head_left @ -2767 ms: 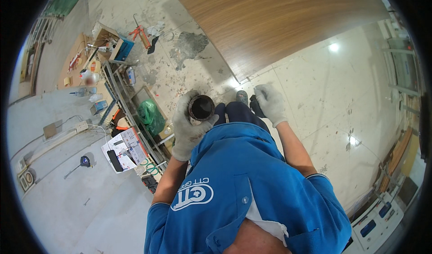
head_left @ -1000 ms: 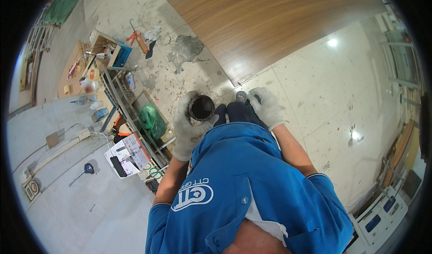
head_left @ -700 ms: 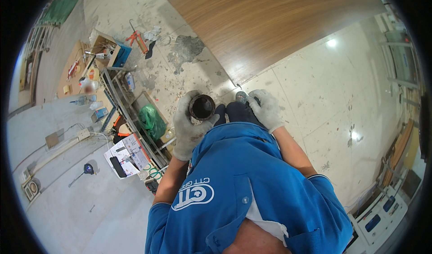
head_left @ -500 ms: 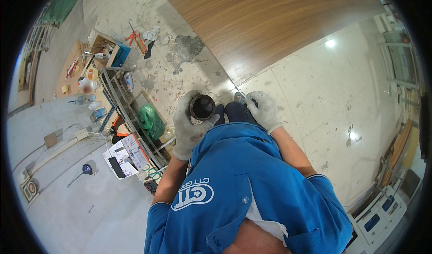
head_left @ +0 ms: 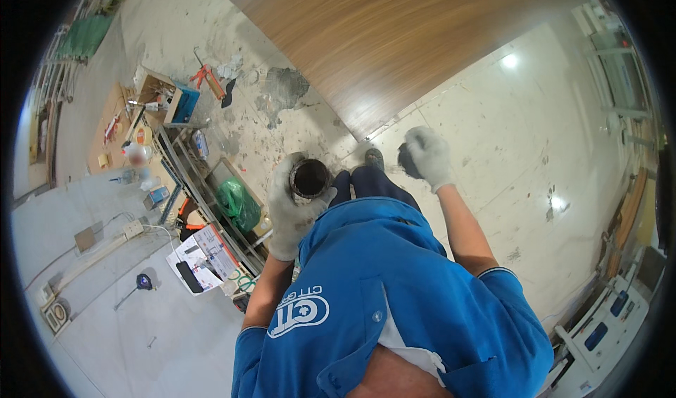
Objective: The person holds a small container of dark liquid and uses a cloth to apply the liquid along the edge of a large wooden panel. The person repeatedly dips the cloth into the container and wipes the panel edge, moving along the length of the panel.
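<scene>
A person in grey work gloves looks down on an open-topped can (head_left: 310, 178), placed nearer the wearer and to the left of the near corner of a wood-grain panel (head_left: 408, 39). The can's long axis is roughly upright, almost along the line of sight, so its round, crusted mouth points up and shows a dark interior. The left hand (head_left: 287, 211) grasps it, fingers wrapped around its side. The right hand (head_left: 431, 157), to the right of the panel's corner, has its fingers curled on a dark pad (head_left: 406, 161), which juts leftward and slants down toward the wearer; its exact kind is unclear. Half a second ago, the right hand was closer to that corner, beside the shoe (head_left: 374, 158); now it is farther right, and the pad shows plainly. The can remains in the left hand, mouth up.
</scene>
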A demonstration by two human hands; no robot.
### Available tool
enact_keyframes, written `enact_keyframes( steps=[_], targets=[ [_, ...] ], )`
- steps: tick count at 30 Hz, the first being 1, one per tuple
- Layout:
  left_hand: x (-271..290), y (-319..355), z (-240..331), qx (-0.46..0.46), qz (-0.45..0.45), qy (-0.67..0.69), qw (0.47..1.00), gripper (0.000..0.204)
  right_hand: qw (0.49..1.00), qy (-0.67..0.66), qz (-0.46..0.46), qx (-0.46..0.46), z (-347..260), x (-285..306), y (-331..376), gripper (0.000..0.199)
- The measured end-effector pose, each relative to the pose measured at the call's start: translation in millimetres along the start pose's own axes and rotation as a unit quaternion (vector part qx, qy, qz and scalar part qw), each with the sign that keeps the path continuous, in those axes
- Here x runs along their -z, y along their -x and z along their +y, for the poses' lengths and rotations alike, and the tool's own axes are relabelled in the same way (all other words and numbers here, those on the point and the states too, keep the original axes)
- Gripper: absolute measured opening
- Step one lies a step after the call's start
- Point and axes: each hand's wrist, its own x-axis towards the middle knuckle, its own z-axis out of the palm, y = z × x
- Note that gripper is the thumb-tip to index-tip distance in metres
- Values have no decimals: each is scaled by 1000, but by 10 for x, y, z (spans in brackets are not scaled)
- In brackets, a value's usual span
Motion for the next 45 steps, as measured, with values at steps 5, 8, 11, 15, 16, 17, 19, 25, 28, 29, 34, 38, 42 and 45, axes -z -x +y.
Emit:
enact_keyframes(
  steps=[5,8,11,15,16,17,19,25,28,29,34,38,42,45],
  targets=[
    [-60,17,-14,-4,14,20,1000,72,999,24,0,38,125,25,-73,14],
    [-84,9,26,-11,2,15,1000,71,999,-37,6,34,122,11,-55,15],
    [-111,1,63,-20,-13,22,999,69,999,-22,-12,23,88,8,-35,17],
    [-149,-10,49,-40,-23,-4,999,68,998,-40,-22,33,90,13,-21,18],
    [-156,-9,42,-48,-23,-17,998,68,998,-53,-21,28,104,11,-25,17],
    [-164,-2,34,-46,-14,-18,999,68,998,-54,-11,20,115,0,-20,18],
    [-183,4,24,-41,2,-21,999,69,998,-54,-16,13,129,-20,-19,18],
    [-201,-6,60,13,-11,32,999,69,994,-72,-70,37,-177,166,-18,18],
    [-246,-76,68,-55,9,-8,998,69,986,-114,-99,71,-550,521,-46,14],
    [-260,-102,69,-82,12,-43,996,69,984,-86,-112,111,-687,650,-67,13],
    [-351,-288,60,-149,3,-97,984,67,945,73,-125,294,-1311,1084,-211,9],
    [-440,-370,44,-148,-9,-67,987,66,893,201,-133,379,-1648,1138,-270,9],
    [-462,-385,29,-154,-11,-47,987,65,840,317,-160,411,-1846,1052,-295,8],
    [-460,-385,41,-161,-10,-40,986,62,828,331,-163,423,-1922,952,-308,9]
  ],
)
